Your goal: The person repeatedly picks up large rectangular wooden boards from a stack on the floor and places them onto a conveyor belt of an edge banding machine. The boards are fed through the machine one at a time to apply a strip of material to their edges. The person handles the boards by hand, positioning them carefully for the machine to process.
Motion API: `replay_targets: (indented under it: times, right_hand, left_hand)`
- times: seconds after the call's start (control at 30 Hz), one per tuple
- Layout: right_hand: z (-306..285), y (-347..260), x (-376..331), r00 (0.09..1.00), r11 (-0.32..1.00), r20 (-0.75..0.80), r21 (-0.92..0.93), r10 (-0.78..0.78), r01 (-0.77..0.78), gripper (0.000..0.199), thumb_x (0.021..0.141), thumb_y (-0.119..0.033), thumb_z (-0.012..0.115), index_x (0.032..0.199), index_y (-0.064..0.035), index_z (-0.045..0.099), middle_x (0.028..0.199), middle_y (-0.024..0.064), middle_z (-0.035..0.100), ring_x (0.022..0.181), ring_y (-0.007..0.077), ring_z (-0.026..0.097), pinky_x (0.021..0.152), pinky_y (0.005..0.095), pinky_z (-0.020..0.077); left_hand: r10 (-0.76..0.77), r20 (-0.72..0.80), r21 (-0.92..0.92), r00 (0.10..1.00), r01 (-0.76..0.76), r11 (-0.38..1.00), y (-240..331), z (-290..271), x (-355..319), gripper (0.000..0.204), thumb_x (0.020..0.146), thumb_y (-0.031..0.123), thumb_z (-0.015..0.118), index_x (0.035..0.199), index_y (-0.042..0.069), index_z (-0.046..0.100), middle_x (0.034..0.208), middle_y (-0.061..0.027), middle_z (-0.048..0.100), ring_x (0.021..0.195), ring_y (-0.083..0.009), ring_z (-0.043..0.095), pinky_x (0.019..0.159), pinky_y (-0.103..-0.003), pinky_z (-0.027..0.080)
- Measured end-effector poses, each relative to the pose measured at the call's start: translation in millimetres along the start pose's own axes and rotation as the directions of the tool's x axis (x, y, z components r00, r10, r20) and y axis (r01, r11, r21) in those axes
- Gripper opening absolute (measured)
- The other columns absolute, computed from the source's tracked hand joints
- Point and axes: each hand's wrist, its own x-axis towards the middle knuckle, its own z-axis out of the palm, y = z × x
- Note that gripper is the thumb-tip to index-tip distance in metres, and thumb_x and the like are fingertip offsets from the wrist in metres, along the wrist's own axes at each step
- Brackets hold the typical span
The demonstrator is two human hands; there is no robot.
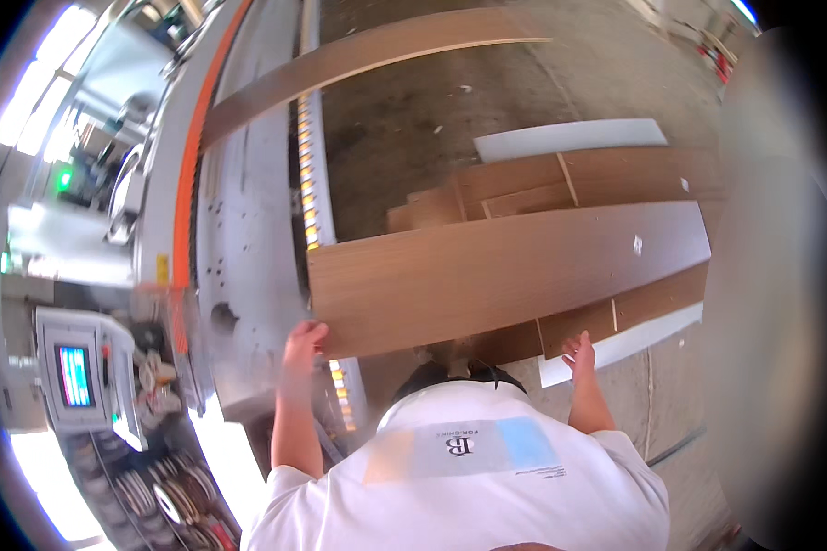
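Note:
A long brown wood-look board (487, 275) lies across in front of me, its left end at the edge of a long grey machine bed (248, 220). At the board's near left corner is my left hand (305, 343), its fingers bent onto the edge and partly blurred. My right hand (577, 353) is raised just short of the near long edge, fingers apart and slightly curled, holding nothing. Beneath and beyond the board lies a stack of similar brown panels (634, 170). A small white label (638, 244) sticks to the board's right part.
Farther off, another long brown board (368, 64) reaches out from the machine. An orange strip (193, 165) runs along the bed. At left stands a control panel (75, 372) with a lit screen. White panels (570, 138) stick out of the stack. Rolls of edging (170, 500) sit at lower left.

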Motion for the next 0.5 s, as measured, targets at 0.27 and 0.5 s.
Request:
replay_targets:
  times: [0.27, 0.5]
  right_hand:
    - [76.6, 7.0, 0.6, 0.980, 0.983, 0.111, -0.096, 0.165, -0.155, 0.070, 0.089, -0.070, 0.054, 0.128, -0.0113, 0.055, 0.109, 0.0077, 0.064, 0.095, 0.0221, 0.059, 0.082, 0.0482, 0.0464]
    - [101.2, 16.1, -13.6, 0.968, 0.935, 0.142, -0.321, 0.208, -0.153, 0.065, 0.091, -0.068, 0.054, 0.123, -0.0122, 0.058, 0.105, 0.0071, 0.064, 0.089, 0.0259, 0.062, 0.078, 0.0489, 0.0485]
  left_hand:
    - [0.082, -0.720, 0.330, 0.690, 0.236, 0.914, -82.3, -224.2, -28.3, 0.057, 0.092, 0.049, 0.055, 0.088, -0.006, 0.068, 0.083, -0.0233, 0.067, 0.086, -0.0384, 0.064, 0.081, -0.047, 0.046]
    - [0.241, -0.708, 0.612, 0.663, 0.407, 0.678, -76.8, -229.0, -26.9, 0.060, 0.094, 0.048, 0.053, 0.134, 0.004, 0.053, 0.133, -0.0199, 0.057, 0.124, -0.0375, 0.053, 0.103, -0.047, 0.043]
